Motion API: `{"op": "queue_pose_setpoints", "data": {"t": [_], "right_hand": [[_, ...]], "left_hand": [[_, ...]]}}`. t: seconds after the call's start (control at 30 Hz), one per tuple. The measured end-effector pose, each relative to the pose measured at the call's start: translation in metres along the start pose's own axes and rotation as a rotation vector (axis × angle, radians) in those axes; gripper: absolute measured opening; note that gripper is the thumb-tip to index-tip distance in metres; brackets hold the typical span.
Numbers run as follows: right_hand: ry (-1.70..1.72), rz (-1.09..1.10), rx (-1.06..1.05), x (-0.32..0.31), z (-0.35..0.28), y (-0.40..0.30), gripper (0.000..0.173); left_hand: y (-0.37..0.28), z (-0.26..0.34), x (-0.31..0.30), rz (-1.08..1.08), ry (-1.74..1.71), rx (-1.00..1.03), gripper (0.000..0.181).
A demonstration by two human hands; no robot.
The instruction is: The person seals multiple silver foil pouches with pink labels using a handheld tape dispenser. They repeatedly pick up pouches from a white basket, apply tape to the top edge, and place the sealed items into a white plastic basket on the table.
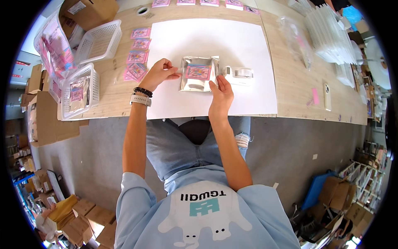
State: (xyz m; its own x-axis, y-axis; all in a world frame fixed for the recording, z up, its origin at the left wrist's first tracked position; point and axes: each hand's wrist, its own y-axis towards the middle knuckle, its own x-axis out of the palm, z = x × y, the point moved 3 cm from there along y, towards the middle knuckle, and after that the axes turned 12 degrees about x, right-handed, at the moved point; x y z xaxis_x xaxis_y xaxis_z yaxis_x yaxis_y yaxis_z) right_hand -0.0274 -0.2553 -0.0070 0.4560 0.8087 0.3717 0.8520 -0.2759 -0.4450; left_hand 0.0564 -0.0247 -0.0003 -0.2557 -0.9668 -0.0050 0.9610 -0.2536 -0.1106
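A silver foil pouch (195,85) with a pink printed card (198,72) on its front lies on a large white sheet (245,102). My right hand (223,91) is at the pouch's right edge, its thumb and fingers touching or close to it. Just left of the pouch is my left hand (163,73), fingers curled; whether something small is between its fingertips cannot be told. A white tape dispenser (239,75) stands to the right of the pouch. Several small stacks of pink cards (137,57) line the sheet's left side.
At the left are a white basket of foil pouches (94,90), another white basket (102,43) and a cardboard box (93,12). A tape roll (142,11) lies at the back. Rightward are stacked white baskets (329,37), plastic bags (295,40) and a phone (327,97). A person is at lower left.
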Motion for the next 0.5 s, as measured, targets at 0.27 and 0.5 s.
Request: {"op": "queue_pose_setpoints", "data": {"t": [0.27, 0.5], "right_hand": [[-0.170, 0.017, 0.051, 0.009, 0.010, 0.014, 0.056], [-0.233, 0.085, -0.112, -0.004, 0.029, 0.040, 0.042]], "left_hand": [[-0.003, -0.005, -0.003, -0.023, -0.062, 0.035, 0.017], [-0.002, 0.002, -0.002, -0.080, -0.042, 0.004, 0.015]]}}
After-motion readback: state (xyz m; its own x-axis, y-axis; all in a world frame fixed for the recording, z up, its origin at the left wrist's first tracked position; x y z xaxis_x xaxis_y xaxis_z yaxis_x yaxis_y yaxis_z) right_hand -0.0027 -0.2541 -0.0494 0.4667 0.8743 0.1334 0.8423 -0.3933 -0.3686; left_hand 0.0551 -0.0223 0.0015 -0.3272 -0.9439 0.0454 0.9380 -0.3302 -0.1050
